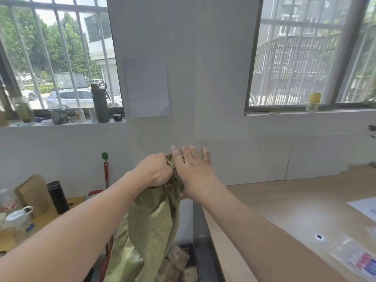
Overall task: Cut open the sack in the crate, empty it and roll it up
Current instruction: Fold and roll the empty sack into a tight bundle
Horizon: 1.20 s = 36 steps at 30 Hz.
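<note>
A green woven sack point(146, 226) hangs lifted in front of me, its upper end bunched at chest height. My left hand point(155, 169) is closed in a fist on that bunched end. My right hand point(191, 169) lies against the same end from the right, fingers spread and straight, thumb side touching the fabric. Under the sack, a dark crate point(188, 248) shows at the bottom centre, with several brown cardboard parcels point(175, 263) in it. The sack's lower end is hidden below the frame edge.
A wooden desk point(284, 216) runs along the right, with a paper sheet point(364, 207) and a clear plastic wrapper point(354, 255). On the left a table holds a black flask point(58, 197), jars and a brown bag. A red-handled tool point(106, 169) leans on the wall.
</note>
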Each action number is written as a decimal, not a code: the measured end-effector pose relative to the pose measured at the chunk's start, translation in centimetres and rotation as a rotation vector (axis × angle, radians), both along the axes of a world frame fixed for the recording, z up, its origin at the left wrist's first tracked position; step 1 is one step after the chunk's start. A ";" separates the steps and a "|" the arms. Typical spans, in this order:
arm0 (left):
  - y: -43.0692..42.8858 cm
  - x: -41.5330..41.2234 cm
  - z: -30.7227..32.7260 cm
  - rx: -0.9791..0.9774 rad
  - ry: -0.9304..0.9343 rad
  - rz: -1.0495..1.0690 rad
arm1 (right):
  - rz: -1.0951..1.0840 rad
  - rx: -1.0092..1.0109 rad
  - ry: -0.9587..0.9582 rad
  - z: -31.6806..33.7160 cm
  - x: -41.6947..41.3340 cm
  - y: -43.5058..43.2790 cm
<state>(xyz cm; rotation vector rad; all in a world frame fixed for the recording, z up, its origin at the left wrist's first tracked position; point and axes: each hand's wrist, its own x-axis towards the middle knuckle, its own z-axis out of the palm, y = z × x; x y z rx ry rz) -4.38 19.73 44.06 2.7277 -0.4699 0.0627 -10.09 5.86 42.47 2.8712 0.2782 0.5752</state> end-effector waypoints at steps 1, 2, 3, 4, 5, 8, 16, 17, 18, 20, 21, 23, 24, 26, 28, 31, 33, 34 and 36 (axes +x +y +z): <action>-0.2 -0.3 0.5 -0.012 0.024 -0.017 | -0.021 0.029 -0.030 -0.5 0.3 0.0; -0.3 -0.6 1.0 -0.020 0.043 -0.033 | -0.035 0.055 -0.057 -1.1 0.6 0.0; -0.4 -0.9 1.2 -0.023 0.064 -0.046 | -0.039 0.082 -0.083 -1.5 0.9 0.0; -0.4 -1.2 1.4 -0.021 0.084 -0.063 | -0.038 0.107 -0.111 -1.9 1.2 -0.1; -0.4 -1.3 1.5 -0.015 0.100 -0.082 | -0.036 0.120 -0.140 -2.1 1.4 -0.1; -0.2 -1.5 1.4 -0.012 0.133 -0.110 | -0.042 0.121 -0.183 -2.0 1.7 0.0; 1.1 -2.6 0.4 0.082 0.009 -0.179 | -0.066 0.171 -0.056 -0.2 1.4 0.4; 1.1 -2.8 0.3 0.130 -0.017 -0.153 | -0.075 0.199 -0.014 0.0 1.4 0.5; 1.0 -3.0 0.1 0.184 -0.046 -0.121 | -0.080 0.228 0.025 0.1 1.3 0.6; 0.8 -3.2 -0.7 0.258 -0.120 -0.055 | -0.084 0.283 0.078 0.4 1.3 0.6; 0.7 -3.3 -1.1 0.267 -0.162 -0.031 | -0.088 0.307 0.107 0.5 1.3 0.7; 0.5 -3.2 -2.2 0.242 -0.241 -0.002 | -0.108 0.376 0.188 0.8 1.3 0.7; 0.5 -3.1 -2.7 0.215 -0.276 0.005 | -0.121 0.426 0.241 0.9 1.3 0.7; 0.4 -2.9 -3.4 0.164 -0.356 0.022 | -0.124 0.530 0.340 0.9 1.5 0.5; 0.3 -2.6 -3.8 0.117 -0.423 0.031 | -0.078 0.647 0.428 1.1 1.6 0.3; 0.1 -2.1 -3.6 0.066 -0.397 0.003 | -0.008 0.745 0.516 1.5 1.6 -0.3; 0.0 -1.9 -3.0 0.064 -0.337 -0.010 | 0.001 0.751 0.543 1.5 1.6 -0.7; 0.0 -1.8 -2.8 0.063 -0.308 -0.006 | 0.005 0.748 0.540 1.4 1.6 -0.8; 0.0 -1.4 -2.4 0.052 -0.259 0.013 | 0.004 0.705 0.508 1.0 1.9 -1.0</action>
